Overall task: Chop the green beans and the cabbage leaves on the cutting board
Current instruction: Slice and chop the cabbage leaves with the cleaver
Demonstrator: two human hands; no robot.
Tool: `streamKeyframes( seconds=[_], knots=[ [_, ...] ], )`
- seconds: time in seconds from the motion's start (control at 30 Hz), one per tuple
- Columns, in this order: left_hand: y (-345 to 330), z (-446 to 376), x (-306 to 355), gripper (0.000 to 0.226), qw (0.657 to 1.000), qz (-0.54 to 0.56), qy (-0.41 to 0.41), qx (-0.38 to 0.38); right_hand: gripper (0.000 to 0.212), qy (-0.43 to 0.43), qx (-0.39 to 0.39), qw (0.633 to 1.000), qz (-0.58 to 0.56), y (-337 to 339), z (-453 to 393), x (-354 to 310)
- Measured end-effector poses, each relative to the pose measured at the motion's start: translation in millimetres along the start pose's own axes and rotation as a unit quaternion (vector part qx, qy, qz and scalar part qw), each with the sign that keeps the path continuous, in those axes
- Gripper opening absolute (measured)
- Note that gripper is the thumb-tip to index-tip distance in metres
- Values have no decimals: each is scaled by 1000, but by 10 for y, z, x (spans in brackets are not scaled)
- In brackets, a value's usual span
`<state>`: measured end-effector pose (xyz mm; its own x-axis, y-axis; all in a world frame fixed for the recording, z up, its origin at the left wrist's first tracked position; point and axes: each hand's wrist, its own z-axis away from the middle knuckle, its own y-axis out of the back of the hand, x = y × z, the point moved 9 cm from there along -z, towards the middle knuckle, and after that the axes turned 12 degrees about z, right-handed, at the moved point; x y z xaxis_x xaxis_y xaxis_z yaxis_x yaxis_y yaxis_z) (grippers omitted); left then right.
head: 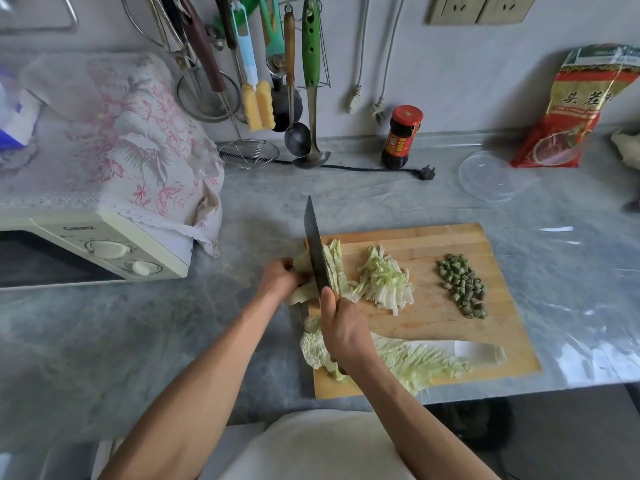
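Right there on the wooden cutting board, at its left edge, a bunch of cabbage leaves lying flat and sticking out over the side. Held down by the left hand, fingers curled round the white stalk end. Standing on the leaves, the dark blade of a kitchen knife, tip pointing away toward the wall. Gripped at the handle by the right hand, fingers wrapped tight round it.

Just beside the blade, to the right, a heap of cut cabbage strips. Further right on the board, well apart from the strips, a little pile of chopped green beans. Along the near edge of the board, one whole cabbage leaf, partly hidden under the right wrist.

Under the board, a grey marbled worktop. To the left, a cream microwave with a flowery cloth draped over the top. By the back wall, a dark sauce jar with a red lid, a black plug on its cord, a clear plastic lid and a red food packet leaning on the wall. Hanging above, ladles, a strainer and a yellow sponge brush.
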<state>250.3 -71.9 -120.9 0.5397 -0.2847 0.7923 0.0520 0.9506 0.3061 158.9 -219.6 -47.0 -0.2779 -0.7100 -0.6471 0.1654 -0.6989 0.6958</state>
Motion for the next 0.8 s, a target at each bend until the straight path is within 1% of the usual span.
streamKeyframes(
  seconds=[0.1, 0.23, 0.3, 0.37, 0.5, 0.63, 0.73, 0.8],
  knots=[
    [-13, 4, -14, 4, 1000, 21, -14, -5, 51, 28, -2, 1000, -4, -6, 148, -14],
    [0, 54, -10, 4, 999, 30, -31, 13, 47, 20, -6, 1000, 6, 0, 131, 64],
    [2, 85, 2, 12, 999, 21, -30, 16, 52, -3, -9, 1000, -12, 5, 84, 134],
    [-5, 92, -3, 21, 999, 21, -27, 14, 63, -30, -14, 998, -49, 13, 50, 201],
    [-10, 84, -16, 30, 999, 27, -25, 7, 68, -30, -17, 997, -68, 23, 24, 173],
    [-2, 75, -22, 30, 1000, 21, -19, 4, 66, -15, 2, 998, -60, 25, 71, 217],
    [-2, 61, -37, 25, 1000, 27, -16, -1, 63, -25, 0, 998, -61, 38, 110, 298],
    [-4, 57, -47, 28, 999, 31, -13, -5, 61, -33, 2, 998, -60, 76, 125, 331]
  ],
)
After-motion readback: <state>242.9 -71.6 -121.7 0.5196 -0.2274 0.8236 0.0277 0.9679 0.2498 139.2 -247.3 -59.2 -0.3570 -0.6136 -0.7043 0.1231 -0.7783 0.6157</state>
